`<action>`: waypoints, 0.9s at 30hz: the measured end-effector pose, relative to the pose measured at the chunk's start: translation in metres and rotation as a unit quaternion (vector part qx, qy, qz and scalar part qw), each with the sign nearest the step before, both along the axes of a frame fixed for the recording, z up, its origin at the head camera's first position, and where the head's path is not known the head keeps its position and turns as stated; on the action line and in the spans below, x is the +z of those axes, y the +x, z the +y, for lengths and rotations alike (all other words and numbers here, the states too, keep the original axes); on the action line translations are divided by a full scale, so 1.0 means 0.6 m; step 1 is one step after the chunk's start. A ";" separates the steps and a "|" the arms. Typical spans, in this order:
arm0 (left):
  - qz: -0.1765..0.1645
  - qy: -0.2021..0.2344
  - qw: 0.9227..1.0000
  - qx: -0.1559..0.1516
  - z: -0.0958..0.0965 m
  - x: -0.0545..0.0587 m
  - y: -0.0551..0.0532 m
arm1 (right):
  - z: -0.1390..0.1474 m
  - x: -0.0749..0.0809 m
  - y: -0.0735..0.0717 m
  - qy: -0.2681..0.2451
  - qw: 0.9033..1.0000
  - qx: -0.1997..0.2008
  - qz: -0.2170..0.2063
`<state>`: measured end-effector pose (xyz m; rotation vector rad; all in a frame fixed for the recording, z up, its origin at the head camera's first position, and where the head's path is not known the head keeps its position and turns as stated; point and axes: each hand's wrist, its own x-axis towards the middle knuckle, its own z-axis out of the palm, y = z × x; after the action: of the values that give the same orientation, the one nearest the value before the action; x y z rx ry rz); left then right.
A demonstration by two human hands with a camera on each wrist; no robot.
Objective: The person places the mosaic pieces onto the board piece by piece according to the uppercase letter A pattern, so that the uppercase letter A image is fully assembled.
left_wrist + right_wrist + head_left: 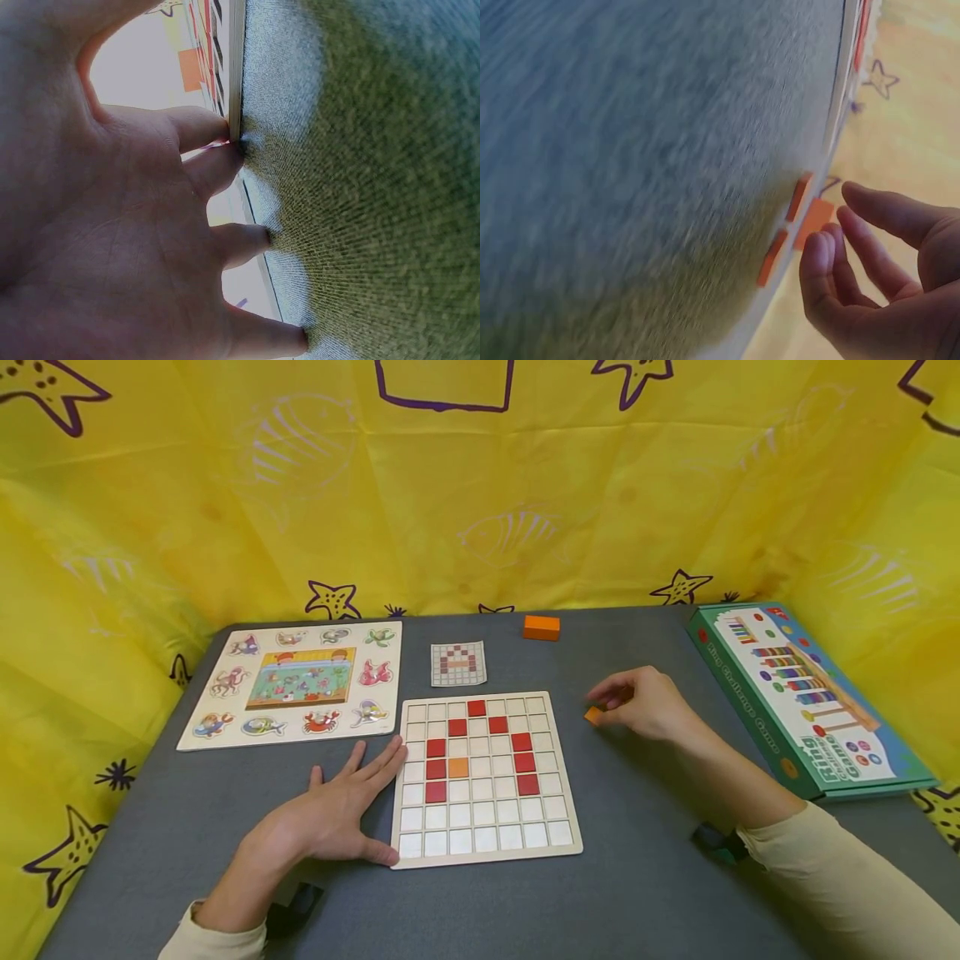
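Observation:
A wooden grid board lies on the table, with several red square tiles forming an arch shape and one orange tile inside it. My left hand is spread along the board's left edge, thumb at the near corner and fingertips at the upper side. In the left wrist view, the straight fingers reach down to the cloth by the board edge. Over the table right of the board, my right hand hovers with bent fingers beside a small orange tile. Two orange tiles show near its fingertips in the right wrist view; nothing appears between them.
A small paper card with a printed grid pattern lies behind the board. An orange block stands at the back edge. A sea-animal puzzle board lies back left; a green ring-game box occupies the right side.

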<state>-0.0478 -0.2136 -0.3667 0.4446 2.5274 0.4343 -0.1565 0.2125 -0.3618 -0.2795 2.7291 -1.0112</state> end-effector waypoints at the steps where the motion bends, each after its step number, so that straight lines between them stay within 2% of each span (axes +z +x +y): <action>1: 0.001 0.000 1.000 -0.001 0.000 0.000 0.000 | 0.004 0.000 -0.001 0.003 1.000 -0.001 0.002; 14: 0.010 0.005 1.000 -0.007 -0.002 0.000 0.001 | 0.045 -0.014 -0.013 0.029 0.999 -0.028 -0.001; 27: 0.002 0.003 1.000 -0.002 -0.001 0.000 0.000 | 0.048 -0.022 -0.017 0.041 0.999 -0.021 -0.014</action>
<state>-0.0476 -0.2140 -0.3665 0.4527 2.5304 0.4395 -0.1669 0.2415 -0.3749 -0.1929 2.7547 -0.9029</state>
